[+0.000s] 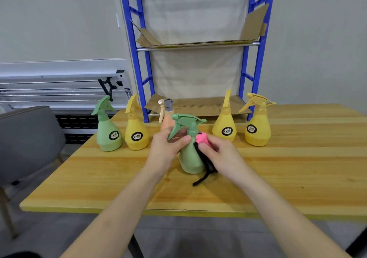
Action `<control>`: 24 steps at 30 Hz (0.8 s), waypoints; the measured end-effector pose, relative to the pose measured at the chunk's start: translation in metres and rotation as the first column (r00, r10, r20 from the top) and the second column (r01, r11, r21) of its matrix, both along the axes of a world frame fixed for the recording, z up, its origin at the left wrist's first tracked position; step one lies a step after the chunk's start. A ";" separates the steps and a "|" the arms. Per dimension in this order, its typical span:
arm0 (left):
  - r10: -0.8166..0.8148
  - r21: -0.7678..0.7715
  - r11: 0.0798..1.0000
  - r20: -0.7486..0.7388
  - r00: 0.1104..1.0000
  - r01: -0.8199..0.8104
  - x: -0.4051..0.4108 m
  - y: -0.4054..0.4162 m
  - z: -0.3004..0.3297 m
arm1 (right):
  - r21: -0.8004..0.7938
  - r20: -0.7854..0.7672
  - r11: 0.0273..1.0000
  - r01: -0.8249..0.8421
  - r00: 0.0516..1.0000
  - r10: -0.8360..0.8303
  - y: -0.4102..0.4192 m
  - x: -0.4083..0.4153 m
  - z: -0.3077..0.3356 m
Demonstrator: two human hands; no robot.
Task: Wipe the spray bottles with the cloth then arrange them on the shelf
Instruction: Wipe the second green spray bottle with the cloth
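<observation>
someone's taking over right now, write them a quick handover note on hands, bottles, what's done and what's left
Left hand: grip on the neck and trigger of the green plastic spray bottle at mid-table.
Right hand: presses the pink and black cloth against that bottle's side.
Five more stand in a row behind: a green bottle, three yellow bottles, and a peach bottle partly hidden.
The blue metal shelf holds only cardboard liners.
Done: nothing shelved.
Left: finish wiping, then shelve all six.
</observation>
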State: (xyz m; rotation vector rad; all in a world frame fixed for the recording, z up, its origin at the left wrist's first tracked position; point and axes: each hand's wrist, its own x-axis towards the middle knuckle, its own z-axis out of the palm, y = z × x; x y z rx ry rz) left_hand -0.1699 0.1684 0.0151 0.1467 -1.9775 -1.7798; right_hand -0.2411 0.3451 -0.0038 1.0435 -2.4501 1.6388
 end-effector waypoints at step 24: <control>0.018 0.113 0.993 0.013 1.000 -0.020 -0.002 0.002 -0.008 | -0.066 -0.038 0.998 -0.022 0.999 0.020 -0.002 0.001 0.003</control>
